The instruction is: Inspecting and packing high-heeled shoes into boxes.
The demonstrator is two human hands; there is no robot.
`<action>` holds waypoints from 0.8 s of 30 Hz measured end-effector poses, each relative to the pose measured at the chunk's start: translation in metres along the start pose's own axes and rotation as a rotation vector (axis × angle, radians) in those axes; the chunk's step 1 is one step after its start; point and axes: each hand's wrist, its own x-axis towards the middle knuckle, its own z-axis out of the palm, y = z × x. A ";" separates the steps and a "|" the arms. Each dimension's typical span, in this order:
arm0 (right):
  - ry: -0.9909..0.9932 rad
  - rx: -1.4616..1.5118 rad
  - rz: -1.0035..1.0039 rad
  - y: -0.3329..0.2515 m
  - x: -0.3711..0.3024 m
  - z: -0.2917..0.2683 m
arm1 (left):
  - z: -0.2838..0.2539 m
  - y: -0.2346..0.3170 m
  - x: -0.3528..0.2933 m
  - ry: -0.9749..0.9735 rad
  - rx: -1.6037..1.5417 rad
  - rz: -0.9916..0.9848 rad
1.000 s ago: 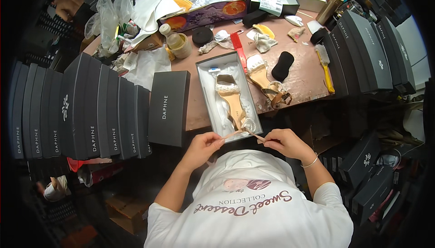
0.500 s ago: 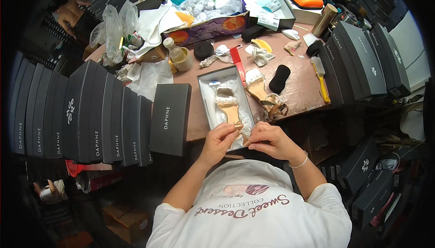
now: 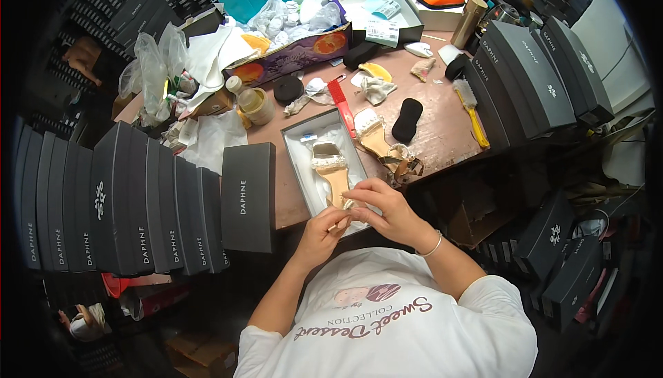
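A tan sandal [image 3: 335,177] with a pale, beaded front strap lies over white paper in an open grey shoe box [image 3: 293,164]. My left hand [image 3: 320,234] is closed in a pinch at the sandal's heel end, around its ankle strap. From the right, my right hand [image 3: 388,212] reaches over the heel with its fingers closed on the same strap area. The fingers partly hide the heel and strap. Just right of the box, the matching sandal [image 3: 373,134] rests on the table, its ankle strap toward me.
A dark box lid [image 3: 247,195] stands left of the shoe box, beside a long row of dark shoe boxes [image 3: 121,198]. A red brush [image 3: 341,105], a black sponge [image 3: 407,120] and a yellow-handled brush [image 3: 472,115] lie around. More boxes [image 3: 528,78] stand at right.
My right hand has moved left and up over the heel, meeting my left hand. The strap that was stretched between the hands is now mostly covered by fingers. The whole view has shifted slightly.
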 end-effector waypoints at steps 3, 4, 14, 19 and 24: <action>-0.136 0.115 0.075 0.013 0.002 -0.002 | -0.002 0.000 0.004 -0.025 0.082 0.032; -0.153 0.152 0.147 0.014 0.002 -0.002 | -0.002 0.000 0.003 -0.016 0.108 0.024; -0.156 0.182 0.149 0.019 0.001 -0.002 | 0.002 0.012 0.003 0.046 0.132 -0.076; -0.159 0.110 0.166 0.021 0.000 -0.001 | 0.011 -0.001 -0.001 0.135 0.091 -0.036; -0.059 0.064 0.306 0.021 0.001 0.000 | 0.016 0.005 -0.002 0.251 0.013 -0.170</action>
